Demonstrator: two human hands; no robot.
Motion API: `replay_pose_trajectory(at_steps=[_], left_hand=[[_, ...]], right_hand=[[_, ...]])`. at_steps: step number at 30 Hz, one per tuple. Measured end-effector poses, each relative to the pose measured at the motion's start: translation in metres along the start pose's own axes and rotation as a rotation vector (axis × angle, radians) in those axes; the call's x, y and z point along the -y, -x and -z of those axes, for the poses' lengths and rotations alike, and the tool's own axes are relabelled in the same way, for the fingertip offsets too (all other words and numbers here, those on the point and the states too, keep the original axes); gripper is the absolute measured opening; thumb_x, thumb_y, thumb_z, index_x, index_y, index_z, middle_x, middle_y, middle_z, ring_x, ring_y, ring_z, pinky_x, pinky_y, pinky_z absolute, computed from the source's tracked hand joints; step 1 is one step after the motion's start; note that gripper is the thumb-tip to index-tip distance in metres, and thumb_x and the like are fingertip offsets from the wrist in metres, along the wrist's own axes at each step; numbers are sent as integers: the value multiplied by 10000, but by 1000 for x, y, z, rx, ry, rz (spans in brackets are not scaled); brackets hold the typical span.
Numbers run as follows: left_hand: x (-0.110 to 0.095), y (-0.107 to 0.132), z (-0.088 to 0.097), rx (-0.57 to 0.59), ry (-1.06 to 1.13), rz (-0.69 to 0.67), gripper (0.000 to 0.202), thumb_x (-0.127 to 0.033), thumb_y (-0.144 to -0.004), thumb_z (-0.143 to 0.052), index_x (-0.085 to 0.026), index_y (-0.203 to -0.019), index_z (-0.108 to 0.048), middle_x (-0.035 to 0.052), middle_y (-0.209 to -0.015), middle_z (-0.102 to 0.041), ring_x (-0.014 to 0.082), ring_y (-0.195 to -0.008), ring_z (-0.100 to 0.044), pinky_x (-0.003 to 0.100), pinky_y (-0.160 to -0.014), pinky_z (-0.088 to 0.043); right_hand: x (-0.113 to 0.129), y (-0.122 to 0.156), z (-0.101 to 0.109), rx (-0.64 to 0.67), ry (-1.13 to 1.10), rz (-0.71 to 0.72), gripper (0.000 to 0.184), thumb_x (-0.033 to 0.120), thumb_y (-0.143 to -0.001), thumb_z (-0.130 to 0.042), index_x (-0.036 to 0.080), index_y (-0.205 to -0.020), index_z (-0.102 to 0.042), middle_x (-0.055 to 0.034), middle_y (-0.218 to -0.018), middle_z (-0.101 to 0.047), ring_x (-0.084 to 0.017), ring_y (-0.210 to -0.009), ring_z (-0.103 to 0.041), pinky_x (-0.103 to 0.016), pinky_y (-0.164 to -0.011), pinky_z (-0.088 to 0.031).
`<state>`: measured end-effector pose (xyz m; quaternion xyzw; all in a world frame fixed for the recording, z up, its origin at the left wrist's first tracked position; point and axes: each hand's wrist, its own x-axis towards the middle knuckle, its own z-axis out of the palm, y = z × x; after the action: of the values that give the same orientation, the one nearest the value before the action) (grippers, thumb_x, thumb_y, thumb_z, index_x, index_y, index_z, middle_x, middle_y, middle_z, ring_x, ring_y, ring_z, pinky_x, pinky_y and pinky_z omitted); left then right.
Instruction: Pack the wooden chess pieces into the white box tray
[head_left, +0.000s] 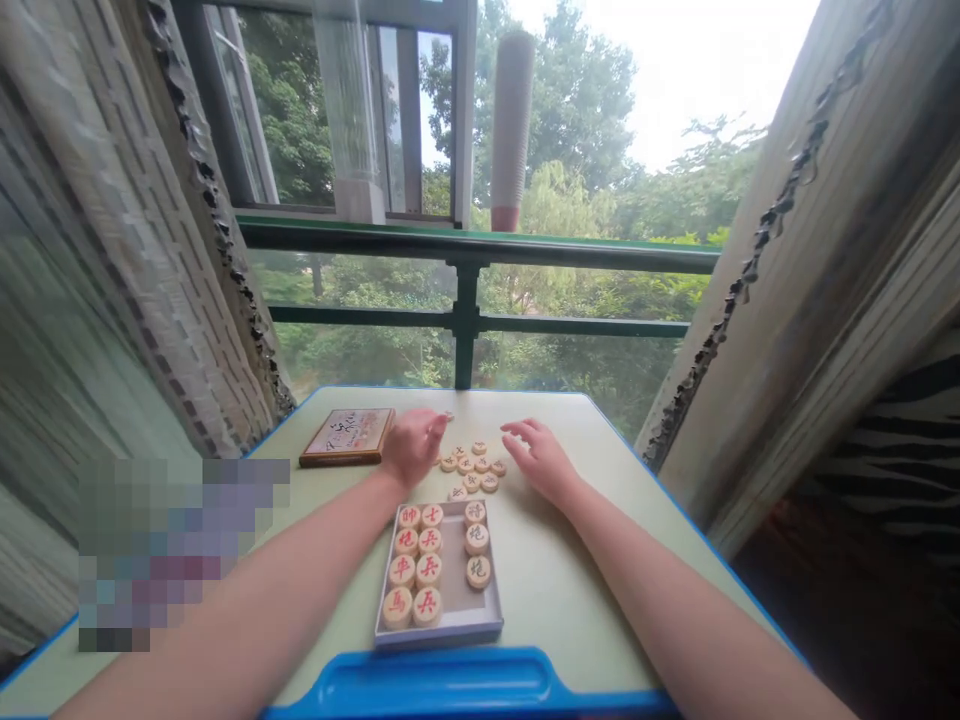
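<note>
My left hand (414,446) is closed, fingers curled, above the table between the box lid and the loose pieces. Whatever it may hold is hidden, though one pale piece (448,415) shows right by its fingertips. With fingers stretched out, my right hand (541,455) is open beside a loose cluster of round wooden Chinese chess pieces (465,465). Nearer to me lies a shallow open box (455,618). Two columns of red-marked pieces (429,570) fill its left side, and three dark-marked pieces (477,540) stand along its right edge.
A brown-edged box lid (349,437) with a printed picture lies at the table's back left. The pale table (577,600) has a blue rim and a blue moulded tray (435,682) at its front. Curtains (795,220) flank the window, and a green railing (585,252) runs behind.
</note>
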<state>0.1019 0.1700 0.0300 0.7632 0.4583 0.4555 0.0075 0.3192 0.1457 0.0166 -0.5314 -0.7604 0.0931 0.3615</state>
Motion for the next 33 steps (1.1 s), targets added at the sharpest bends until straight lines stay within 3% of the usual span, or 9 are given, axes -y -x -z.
replay_pose_trajectory(at_steps=[4, 7, 12, 16, 19, 22, 26, 33], left_hand=[[13, 7, -15, 17, -48, -22, 396, -356, -884, -346, -174, -740, -667, 84, -823, -688, 204, -849, -606, 318, -810, -448], [15, 6, -17, 142, -17, -49, 323, -327, -858, -398, -172, -815, -678, 82, -890, -696, 211, -888, -607, 335, -840, -451], [17, 6, -16, 369, 108, 74, 284, -252, -783, -455, -165, -921, -687, 55, -918, -703, 194, -834, -634, 313, -785, -492], [17, 7, -17, 445, 173, 123, 357, -126, -700, -421, -162, -919, -700, 39, -885, -713, 182, -847, -638, 297, -811, -494], [18, 8, -16, 499, 198, 100, 362, -120, -673, -440, -174, -912, -708, 34, -937, -712, 183, -897, -631, 292, -843, -487], [21, 7, -12, 520, 217, 90, 281, -205, -709, -489, -183, -872, -718, 37, -985, -705, 191, -943, -622, 293, -867, -476], [25, 6, -7, 492, 207, 182, 283, -341, -742, -528, -181, -874, -720, 49, -932, -717, 197, -858, -641, 298, -796, -493], [23, 7, -8, 468, 189, 185, 308, -347, -765, -503, -168, -897, -716, 54, -876, -721, 191, -775, -642, 279, -696, -490]], right_hand=[[6, 0, -2, 84, 21, -23, 271, 224, -850, -426, 179, -982, -658, -66, -921, -611, -173, -885, -530, -309, -826, -405], [14, 0, -4, 162, 91, 10, 276, 134, -759, -483, 188, -952, -672, -51, -889, -638, -186, -879, -499, -316, -835, -385], [14, 1, 0, 173, 102, 2, 253, 145, -728, -527, 188, -928, -677, -37, -833, -649, -172, -815, -495, -303, -798, -377], [9, 0, 1, 197, 91, 3, 249, 140, -742, -503, 189, -906, -683, -38, -844, -665, -179, -832, -503, -301, -785, -382], [6, -1, -2, 243, 95, 28, 219, 155, -719, -539, 190, -870, -693, -42, -861, -666, -180, -827, -516, -314, -810, -383], [4, -3, -4, 236, 111, 41, 205, 193, -717, -560, 192, -871, -695, -48, -852, -651, -179, -814, -525, -322, -825, -384], [5, -2, -3, 227, 136, 51, 181, 208, -705, -588, 193, -848, -697, -47, -835, -633, -179, -808, -523, -313, -815, -394], [13, 1, -4, 247, 100, 85, 196, 287, -766, -588, 204, -913, -689, -48, -867, -623, -175, -831, -528, -310, -817, -395]])
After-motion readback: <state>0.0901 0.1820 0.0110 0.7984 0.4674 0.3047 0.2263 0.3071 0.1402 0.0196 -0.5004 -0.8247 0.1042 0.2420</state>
